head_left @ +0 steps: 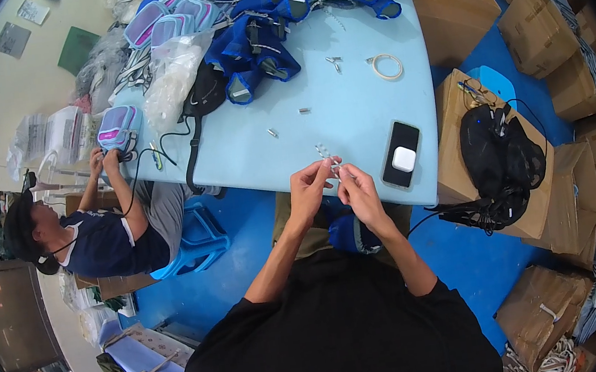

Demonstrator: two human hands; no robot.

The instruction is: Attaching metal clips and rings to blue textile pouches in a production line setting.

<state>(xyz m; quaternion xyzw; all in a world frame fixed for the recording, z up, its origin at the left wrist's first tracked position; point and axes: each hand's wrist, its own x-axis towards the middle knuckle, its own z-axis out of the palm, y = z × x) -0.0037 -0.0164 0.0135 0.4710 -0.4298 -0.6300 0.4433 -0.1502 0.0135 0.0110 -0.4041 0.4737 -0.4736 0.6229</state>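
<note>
At the near edge of the table, my left hand and my right hand are close together with fingertips pinched. Between them they hold a thin black-and-white patterned cord, whose end sticks up past my left fingers. The fingers hide the rest of the cord. Below my hands, a blue fabric piece rests on my lap. Small silvery pieces lie on the table beyond my hands. To the right of my right hand is a black phone with a white earbud case on it.
Blue fabric pieces are heaped on the far part of the light-blue table. A tape roll lies toward its right. On the left, a seated person handles a lilac pouch. Cardboard boxes and a black bag are on the right.
</note>
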